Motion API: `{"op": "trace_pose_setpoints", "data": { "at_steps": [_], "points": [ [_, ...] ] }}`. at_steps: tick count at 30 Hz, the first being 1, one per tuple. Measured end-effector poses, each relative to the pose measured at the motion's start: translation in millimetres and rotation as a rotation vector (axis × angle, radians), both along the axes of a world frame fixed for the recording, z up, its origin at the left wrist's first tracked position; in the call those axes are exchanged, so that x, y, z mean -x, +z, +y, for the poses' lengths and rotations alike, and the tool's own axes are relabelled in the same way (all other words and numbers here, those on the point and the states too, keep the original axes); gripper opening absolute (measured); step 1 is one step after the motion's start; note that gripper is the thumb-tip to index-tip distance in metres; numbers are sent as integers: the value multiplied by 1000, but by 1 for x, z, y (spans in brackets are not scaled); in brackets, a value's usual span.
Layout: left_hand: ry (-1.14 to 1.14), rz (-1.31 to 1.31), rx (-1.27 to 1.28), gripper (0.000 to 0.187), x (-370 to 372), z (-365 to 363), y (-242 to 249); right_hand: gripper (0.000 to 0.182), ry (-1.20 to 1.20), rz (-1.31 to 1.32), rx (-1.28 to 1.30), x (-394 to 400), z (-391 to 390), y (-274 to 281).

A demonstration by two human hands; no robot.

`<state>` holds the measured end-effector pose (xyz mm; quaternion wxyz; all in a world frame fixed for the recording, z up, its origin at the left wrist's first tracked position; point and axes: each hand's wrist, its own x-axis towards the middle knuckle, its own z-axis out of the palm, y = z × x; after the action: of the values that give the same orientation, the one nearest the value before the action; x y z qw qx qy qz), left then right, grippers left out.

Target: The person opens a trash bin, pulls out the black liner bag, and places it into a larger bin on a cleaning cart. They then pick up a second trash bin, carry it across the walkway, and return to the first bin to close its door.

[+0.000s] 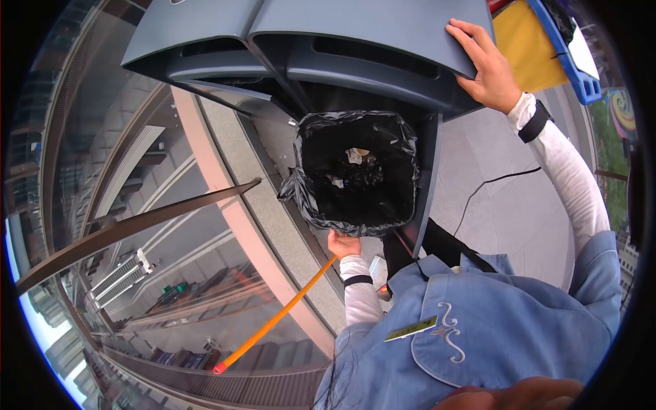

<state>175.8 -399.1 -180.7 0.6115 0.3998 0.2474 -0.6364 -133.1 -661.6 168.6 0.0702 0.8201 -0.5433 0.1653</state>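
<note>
A trash bin lined with a black garbage bag (298,186) sits in the opened dark grey housing (403,19). The bag's rim is folded outward, and a few bits of litter (357,156) lie inside. My left hand (345,244) is at the bin's near edge, its fingers curled in at the rim and partly hidden by the bag. High on the right, my right hand (489,67) rests with spread fingers on the housing's top edge. An orange pole with a red end cap (277,316) slants down-left from beside my left hand.
Glass panels and a metal rail (137,222) run along the left, with a street far below. A yellow bag on a blue frame (529,44) stands at the upper right. A black cord (488,183) lies on the tiled floor (506,225).
</note>
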Motion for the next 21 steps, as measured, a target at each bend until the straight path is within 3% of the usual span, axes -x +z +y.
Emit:
{"op": "trace_pose_setpoints", "data": {
  "at_steps": [3,6,13,15,17,21],
  "points": [
    [-95,55,18,27,-2,-9,5,62,-5,-1,-3,-2,-3,-1],
    [-183,-151,-194,25,-4,-3,-9,65,25,-7,-19,-12,0,9],
    [-11,-210,-117,26,-2,2,20,66,-28,20,1,4,-1,-2],
    [58,29,69,35,-9,1,28,63,-31,-7,-16,3,-1,-1],
    [85,-4,75,40,-21,-23,82,63,-25,-14,-14,2,-2,1],
    [-33,-162,197,36,-53,-65,128,62,-3,-40,13,3,-3,1]
  ]
}}
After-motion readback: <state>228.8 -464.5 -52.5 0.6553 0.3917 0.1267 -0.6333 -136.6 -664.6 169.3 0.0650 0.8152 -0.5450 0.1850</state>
